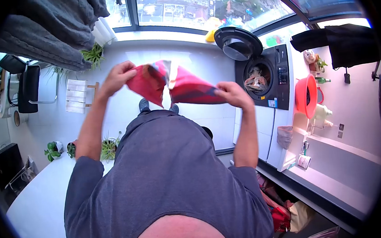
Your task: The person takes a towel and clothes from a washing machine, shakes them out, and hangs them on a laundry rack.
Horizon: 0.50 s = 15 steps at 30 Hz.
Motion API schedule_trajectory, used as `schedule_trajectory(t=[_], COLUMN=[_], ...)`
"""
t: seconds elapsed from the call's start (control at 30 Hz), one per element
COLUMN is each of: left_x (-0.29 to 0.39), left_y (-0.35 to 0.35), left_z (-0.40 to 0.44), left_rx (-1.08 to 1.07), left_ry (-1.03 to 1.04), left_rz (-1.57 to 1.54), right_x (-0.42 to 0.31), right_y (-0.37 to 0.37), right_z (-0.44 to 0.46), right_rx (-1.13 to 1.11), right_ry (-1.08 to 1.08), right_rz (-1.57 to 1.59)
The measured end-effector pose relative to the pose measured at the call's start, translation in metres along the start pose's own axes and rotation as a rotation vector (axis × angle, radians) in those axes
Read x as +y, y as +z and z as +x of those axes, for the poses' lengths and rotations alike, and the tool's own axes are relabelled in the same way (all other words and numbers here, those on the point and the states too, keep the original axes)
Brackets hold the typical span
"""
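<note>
A piece of pink-red patterned fabric with white and dark patches hangs between my hands, above the floor in front of me. Its exact kind is hard to make out. My left hand pinches one end of it, its fingers closed. At the opposite end my right hand grips a darker corner, also closed. The fabric dips to a point in the middle, over my shoes.
To the right stands a dark front-loading washing machine, its round door swung open and laundry in the drum. A red basin sits beyond it. Dark clothes hang at upper left; a white table is at lower left.
</note>
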State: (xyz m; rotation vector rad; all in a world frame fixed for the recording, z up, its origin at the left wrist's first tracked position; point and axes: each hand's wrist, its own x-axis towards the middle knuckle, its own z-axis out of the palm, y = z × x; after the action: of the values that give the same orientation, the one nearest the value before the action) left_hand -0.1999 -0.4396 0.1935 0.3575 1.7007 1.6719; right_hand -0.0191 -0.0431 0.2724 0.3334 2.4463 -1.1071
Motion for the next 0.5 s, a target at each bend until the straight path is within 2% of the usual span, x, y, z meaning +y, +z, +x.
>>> schedule_trajectory(t=[0.03,0.07,0.1,0.13,0.17,0.23,0.3,0.33,0.37,0.43,0.5], left_x=[0.031,0.045,0.051,0.037,0.016,0.018,0.022,0.023,0.014,-0.008,-0.017], left_y=[-0.015,-0.024,-0.031,-0.029,-0.054,-0.034,-0.015,-0.005,-0.001,0.01,0.037], left_z=[-0.01,-0.007,-0.002,0.025,0.054,0.07,0.059,0.048,0.042,0.035,0.024], left_rx=[-0.146,-0.088,-0.027,0.195,0.223,0.291,0.222,0.158,0.076,0.07,0.109], left_ry=[-0.016,0.05,0.111,0.134,0.009,-0.174,-0.139,-0.208,-0.249,-0.262,-0.23], left_rz=[0.148,0.111,0.07,-0.159,0.167,0.193,0.321,0.24,0.093,-0.052,-0.107], right_x=[-0.005,0.0,0.015,0.036,0.056,0.054,0.046,0.031,0.029,0.023,0.02], right_y=[-0.017,-0.032,-0.04,-0.045,-0.038,-0.039,-0.025,-0.015,-0.001,0.021,0.044], right_z=[-0.008,-0.007,0.004,0.027,0.062,0.077,0.073,0.063,0.059,0.051,0.049], right_rx=[-0.144,-0.127,-0.053,0.054,0.348,0.345,0.183,0.124,0.059,-0.036,0.026], right_ry=[0.026,-0.092,-0.088,-0.092,-0.073,0.305,0.26,0.281,0.283,0.264,0.303], right_rz=[-0.033,0.005,0.342,0.531,0.394,0.319,0.18,0.202,0.277,0.491,0.606])
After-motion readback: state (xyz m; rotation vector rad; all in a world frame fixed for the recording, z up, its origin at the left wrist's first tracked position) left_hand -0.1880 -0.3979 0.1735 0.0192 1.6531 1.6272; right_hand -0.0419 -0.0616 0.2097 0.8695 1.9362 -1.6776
